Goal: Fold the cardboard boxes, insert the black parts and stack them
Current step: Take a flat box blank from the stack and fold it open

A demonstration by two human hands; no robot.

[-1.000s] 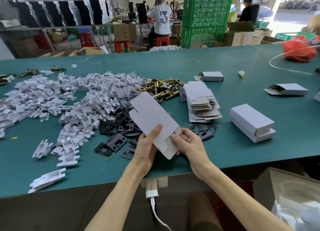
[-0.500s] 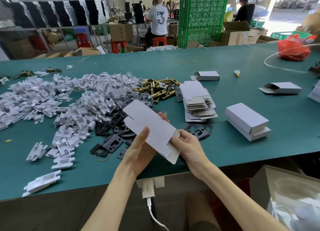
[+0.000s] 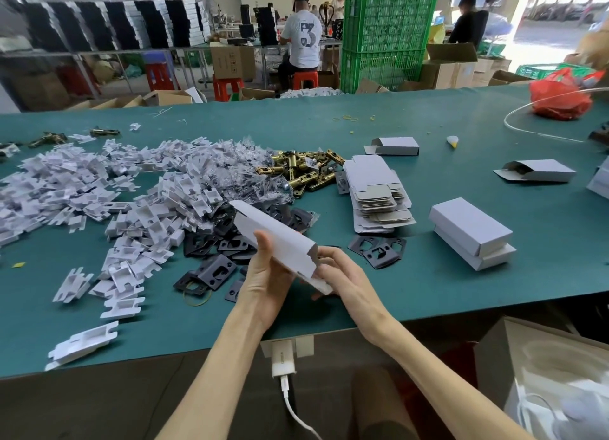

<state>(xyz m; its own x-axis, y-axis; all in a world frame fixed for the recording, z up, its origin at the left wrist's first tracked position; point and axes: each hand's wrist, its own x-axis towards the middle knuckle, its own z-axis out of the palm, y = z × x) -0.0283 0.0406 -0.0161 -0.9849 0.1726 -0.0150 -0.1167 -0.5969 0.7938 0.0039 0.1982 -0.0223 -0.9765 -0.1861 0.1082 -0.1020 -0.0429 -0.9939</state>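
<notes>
both hands still hold the box blank [image 3: 276,242]. it was flat; now it's opened into a sleeve. left hand [image 3: 267,284] and right hand [image 3: 342,278] grip its near end.

A packing workshop: green crates [image 3: 389,37], stacked cartons [image 3: 451,65], long worktable [image 3: 428,275]

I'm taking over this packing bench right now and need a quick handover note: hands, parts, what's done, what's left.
Left grip holds the white box blank by its side, thumb on the top face. Right grip pinches its near end.
The blank is partly squared up, with the ends not yet closed.
Black parts lie just left of the grips. Flat blanks are piled beyond, to the right.
Done: two closed boxes stacked at right.
Left: finish folding this box, insert a black part, stack it, repeat.
</notes>
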